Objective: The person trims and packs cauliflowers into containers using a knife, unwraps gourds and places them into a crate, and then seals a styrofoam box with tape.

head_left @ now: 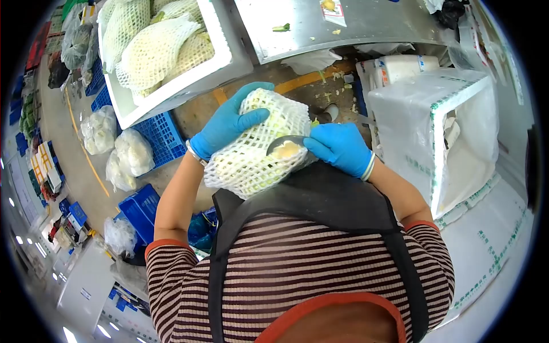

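Note:
A pale vegetable in white foam netting (251,140) is held up close to my chest. My left hand (229,120), in a blue glove, wraps round its upper left side with the thumb across the netting. In my blue-gloved right hand (340,150) is a curved metal blade (294,139), its handle hidden by my closed fingers. The blade lies against the cut, yellowish stem end (286,151) at the vegetable's right side. Green leaf bits show beside my right fingers.
A white foam box (226,60) of netted vegetables stands at upper left. A metal table (297,34) is ahead. Blue crates (163,134) and bagged vegetables (134,151) are on the left floor. An open, plastic-wrapped foam box (400,108) stands at right. Scraps litter the floor.

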`<state>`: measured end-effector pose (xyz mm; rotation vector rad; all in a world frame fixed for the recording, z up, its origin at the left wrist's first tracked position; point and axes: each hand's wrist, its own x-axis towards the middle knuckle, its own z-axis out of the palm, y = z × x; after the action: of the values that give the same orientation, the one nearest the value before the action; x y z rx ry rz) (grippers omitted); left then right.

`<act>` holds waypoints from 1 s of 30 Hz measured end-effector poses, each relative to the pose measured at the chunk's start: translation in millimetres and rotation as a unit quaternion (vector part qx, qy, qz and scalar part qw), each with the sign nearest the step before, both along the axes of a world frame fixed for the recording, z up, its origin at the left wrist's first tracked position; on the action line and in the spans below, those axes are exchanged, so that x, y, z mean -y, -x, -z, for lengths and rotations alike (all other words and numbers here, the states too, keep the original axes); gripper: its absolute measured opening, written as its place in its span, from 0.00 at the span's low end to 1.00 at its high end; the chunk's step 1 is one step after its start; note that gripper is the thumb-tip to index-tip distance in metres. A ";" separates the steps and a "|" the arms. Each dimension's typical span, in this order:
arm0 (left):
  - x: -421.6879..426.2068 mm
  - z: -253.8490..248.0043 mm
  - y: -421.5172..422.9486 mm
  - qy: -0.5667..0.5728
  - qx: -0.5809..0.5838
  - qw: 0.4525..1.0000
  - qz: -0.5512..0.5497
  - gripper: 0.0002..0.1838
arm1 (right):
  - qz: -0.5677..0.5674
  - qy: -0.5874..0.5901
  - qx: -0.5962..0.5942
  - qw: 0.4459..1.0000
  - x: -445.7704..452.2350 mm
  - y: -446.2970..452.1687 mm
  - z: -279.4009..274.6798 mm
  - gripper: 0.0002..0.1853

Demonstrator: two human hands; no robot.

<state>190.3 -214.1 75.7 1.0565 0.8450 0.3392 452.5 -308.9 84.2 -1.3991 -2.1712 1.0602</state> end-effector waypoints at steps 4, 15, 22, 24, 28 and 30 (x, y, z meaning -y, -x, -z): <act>-23.6 -0.6 29.8 -0.029 -0.021 0.997 0.064 0.30 | -0.005 -0.037 0.041 0.998 -8.0 42.9 -9.8 0.14; -57.2 11.4 54.5 -0.035 -0.031 0.993 0.111 0.28 | 0.207 0.386 -0.194 0.878 50.0 51.5 6.1 0.21; -97.7 -18.9 9.3 -0.152 -0.190 0.949 0.202 0.29 | 0.207 0.396 -0.330 0.831 35.1 -6.0 32.2 0.26; -108.1 -18.0 0.2 -0.160 -0.218 0.940 0.209 0.29 | 0.256 0.341 -0.457 0.780 31.8 -23.7 47.3 0.26; -134.7 -29.5 -16.4 -0.128 -0.221 0.948 0.190 0.31 | 0.453 0.306 -0.173 0.819 -3.9 -85.0 72.1 0.25; -148.7 -30.4 -26.1 -0.115 -0.220 0.952 0.179 0.32 | 0.332 0.241 0.114 0.905 -24.3 -107.8 74.4 0.25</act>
<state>216.4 -65.4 106.1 1.5092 1.0001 -0.1176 560.2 -284.6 9.8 -2.3546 -1.3762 1.2282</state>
